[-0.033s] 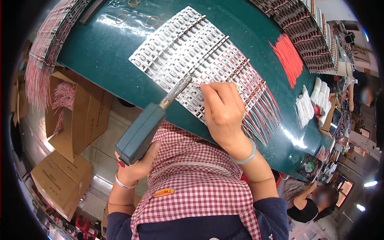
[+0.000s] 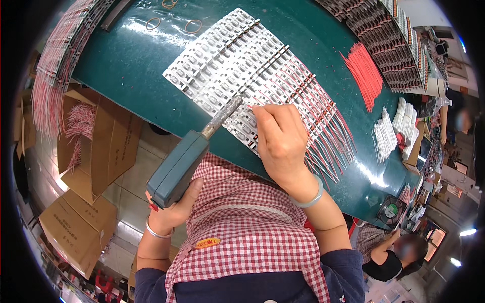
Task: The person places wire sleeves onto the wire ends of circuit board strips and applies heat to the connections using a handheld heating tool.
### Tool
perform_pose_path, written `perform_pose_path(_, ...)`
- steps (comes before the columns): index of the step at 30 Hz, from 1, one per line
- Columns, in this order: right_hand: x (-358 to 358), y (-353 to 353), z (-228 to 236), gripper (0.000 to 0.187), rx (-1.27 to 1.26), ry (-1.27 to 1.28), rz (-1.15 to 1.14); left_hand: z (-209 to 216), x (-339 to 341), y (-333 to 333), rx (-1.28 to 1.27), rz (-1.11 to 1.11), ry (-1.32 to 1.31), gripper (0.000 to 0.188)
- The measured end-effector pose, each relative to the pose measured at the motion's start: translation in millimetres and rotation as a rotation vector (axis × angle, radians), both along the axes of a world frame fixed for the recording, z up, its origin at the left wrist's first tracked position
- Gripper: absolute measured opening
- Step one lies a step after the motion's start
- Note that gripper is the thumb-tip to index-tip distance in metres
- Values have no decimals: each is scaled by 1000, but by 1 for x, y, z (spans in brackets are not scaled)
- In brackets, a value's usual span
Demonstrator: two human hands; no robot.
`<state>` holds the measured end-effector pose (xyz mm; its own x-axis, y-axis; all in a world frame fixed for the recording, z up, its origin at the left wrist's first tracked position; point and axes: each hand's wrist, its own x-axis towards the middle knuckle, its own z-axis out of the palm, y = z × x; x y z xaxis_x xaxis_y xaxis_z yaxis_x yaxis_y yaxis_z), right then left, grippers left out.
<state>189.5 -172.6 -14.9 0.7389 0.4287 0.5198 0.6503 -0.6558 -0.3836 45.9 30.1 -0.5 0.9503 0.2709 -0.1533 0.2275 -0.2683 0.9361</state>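
My left hand (image 2: 174,208) is wrapped round the handle of a soldering gun (image 2: 178,164) with a blue-green body. The gun's metal tip slants up and right onto a panel of white circuit boards (image 2: 214,63) lying on the table. Close beside the tip, my right hand (image 2: 283,141) pinches the end of a thin red wire (image 2: 250,106) against the panel. Its fingertips partly hide the wire. Rows of red and white wires (image 2: 336,144) run off the panel's right side, some passing behind my right hand.
A bundle of red wires (image 2: 365,76) and bundles of white wires (image 2: 385,136) lie on the green table (image 2: 126,76). Stacked panels (image 2: 399,45) stand far right; wired panels (image 2: 60,65) hang far left. Cardboard boxes (image 2: 78,232) are lower left. A co-worker (image 2: 389,257) sits lower right, near a fan (image 2: 391,209).
My right hand and the wires beside it have shifted very slightly. The soldering gun stays in place at the panel.
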Motion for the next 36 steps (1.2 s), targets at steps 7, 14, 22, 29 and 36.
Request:
perform_pose_path(7,0,2,-3,26,3,11,-33,-1,1,1,8,-39,-8,21)
perform_pose_path(14,0,4,-1,23,-44,31,-45,-2,12,-1,52,-98,-172,21)
perform_pose_path(22,1,5,1,20,-66,25,-40,-1,13,-1,25,-97,-174,20)
perform_pose_path(29,1,6,3,19,-76,29,-47,-6,-5,4,24,-44,-54,22)
perform_pose_path(36,1,5,-1,25,-85,-56,-34,-7,-11,2,-49,11,-23,29)
